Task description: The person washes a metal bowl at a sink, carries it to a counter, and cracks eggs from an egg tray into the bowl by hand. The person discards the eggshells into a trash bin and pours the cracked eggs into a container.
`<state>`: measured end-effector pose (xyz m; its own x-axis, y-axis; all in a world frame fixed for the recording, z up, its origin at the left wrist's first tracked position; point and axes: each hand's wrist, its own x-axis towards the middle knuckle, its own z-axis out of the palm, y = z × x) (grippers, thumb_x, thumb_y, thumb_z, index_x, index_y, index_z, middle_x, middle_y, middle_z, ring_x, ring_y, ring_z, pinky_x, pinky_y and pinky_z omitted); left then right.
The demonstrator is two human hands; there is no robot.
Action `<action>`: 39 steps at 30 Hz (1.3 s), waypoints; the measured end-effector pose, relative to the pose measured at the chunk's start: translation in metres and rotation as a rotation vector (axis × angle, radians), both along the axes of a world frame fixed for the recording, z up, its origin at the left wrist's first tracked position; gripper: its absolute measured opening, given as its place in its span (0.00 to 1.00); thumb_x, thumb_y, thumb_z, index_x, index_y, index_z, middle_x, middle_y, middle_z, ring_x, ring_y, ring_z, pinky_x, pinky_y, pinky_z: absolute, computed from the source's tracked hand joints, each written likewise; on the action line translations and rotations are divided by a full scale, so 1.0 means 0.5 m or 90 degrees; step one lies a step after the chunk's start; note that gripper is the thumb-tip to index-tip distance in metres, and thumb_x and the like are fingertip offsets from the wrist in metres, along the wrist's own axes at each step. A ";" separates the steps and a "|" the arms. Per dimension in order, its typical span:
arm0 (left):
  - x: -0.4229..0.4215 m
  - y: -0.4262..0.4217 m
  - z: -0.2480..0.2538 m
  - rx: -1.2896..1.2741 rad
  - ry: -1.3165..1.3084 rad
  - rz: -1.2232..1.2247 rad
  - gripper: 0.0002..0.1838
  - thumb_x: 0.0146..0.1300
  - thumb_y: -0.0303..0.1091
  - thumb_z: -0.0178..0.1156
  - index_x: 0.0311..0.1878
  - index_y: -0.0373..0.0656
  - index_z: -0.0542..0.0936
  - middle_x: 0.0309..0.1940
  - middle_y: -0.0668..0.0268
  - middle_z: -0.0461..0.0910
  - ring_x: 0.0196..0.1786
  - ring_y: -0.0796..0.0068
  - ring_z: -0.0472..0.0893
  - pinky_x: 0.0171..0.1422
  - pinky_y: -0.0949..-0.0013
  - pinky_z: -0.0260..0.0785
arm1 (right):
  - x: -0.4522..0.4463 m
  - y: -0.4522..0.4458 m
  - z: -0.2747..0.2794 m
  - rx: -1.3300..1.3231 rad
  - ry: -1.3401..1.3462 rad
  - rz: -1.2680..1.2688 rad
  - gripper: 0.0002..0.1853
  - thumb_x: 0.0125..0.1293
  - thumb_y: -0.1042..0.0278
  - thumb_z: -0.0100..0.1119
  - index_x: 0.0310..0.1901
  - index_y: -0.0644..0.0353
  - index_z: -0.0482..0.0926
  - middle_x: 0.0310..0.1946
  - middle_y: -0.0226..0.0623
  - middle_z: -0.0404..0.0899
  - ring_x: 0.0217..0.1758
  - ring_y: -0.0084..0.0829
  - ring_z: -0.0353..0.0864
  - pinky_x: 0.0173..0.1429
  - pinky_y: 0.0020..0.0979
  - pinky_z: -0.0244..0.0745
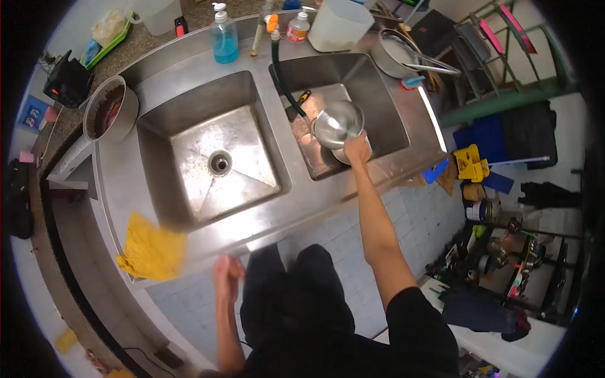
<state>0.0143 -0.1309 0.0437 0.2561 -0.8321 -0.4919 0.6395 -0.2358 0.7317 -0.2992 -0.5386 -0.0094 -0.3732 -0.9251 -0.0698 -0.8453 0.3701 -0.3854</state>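
Observation:
My right hand (357, 150) grips the near edge of a shiny round metal bowl (339, 123), held tilted in the right sink basin (394, 116). Part of another round metal rim shows just under the hand; whether it belongs to the same piece I cannot tell. Beside the bowl, a dark green hose (282, 79) with an orange fitting hangs down into the basin. My left hand (228, 272) is in front of the counter edge, blurred, its fingers seemingly curled. To its left, a yellow cloth (151, 249) lies on the counter's front corner, apart from the hand.
The left basin (208, 151) has a drain in its floor. A stained pot (112, 108) stands at the left. Behind are a blue soap bottle (224, 38), a smaller pump bottle (299, 26) and a whitish container (340, 25). A pot with utensils (396, 53) sits back right.

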 end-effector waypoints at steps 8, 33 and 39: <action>-0.070 -0.180 0.075 -0.029 0.106 0.070 0.17 0.73 0.47 0.58 0.49 0.42 0.73 0.42 0.59 0.75 0.39 0.66 0.77 0.42 0.65 0.72 | 0.017 -0.085 -0.457 0.287 -0.402 -0.082 0.23 0.73 0.57 0.53 0.51 0.76 0.70 0.21 0.46 0.82 0.14 0.36 0.78 0.21 0.39 0.74; -0.396 -1.011 -0.500 0.174 0.110 0.303 0.10 0.72 0.36 0.55 0.51 0.45 0.77 0.39 0.67 0.80 0.42 0.70 0.81 0.48 0.67 0.76 | 0.144 -0.250 -0.455 0.137 -0.689 0.135 0.12 0.75 0.65 0.48 0.46 0.56 0.82 0.38 0.40 0.82 0.47 0.40 0.82 0.54 0.36 0.75; -0.398 -1.010 -0.561 0.121 0.232 0.220 0.12 0.71 0.42 0.63 0.47 0.44 0.79 0.39 0.68 0.80 0.42 0.74 0.80 0.48 0.67 0.76 | 0.109 -0.248 -0.405 -0.053 -0.405 0.306 0.10 0.65 0.65 0.62 0.45 0.59 0.83 0.42 0.47 0.84 0.48 0.43 0.83 0.55 0.39 0.76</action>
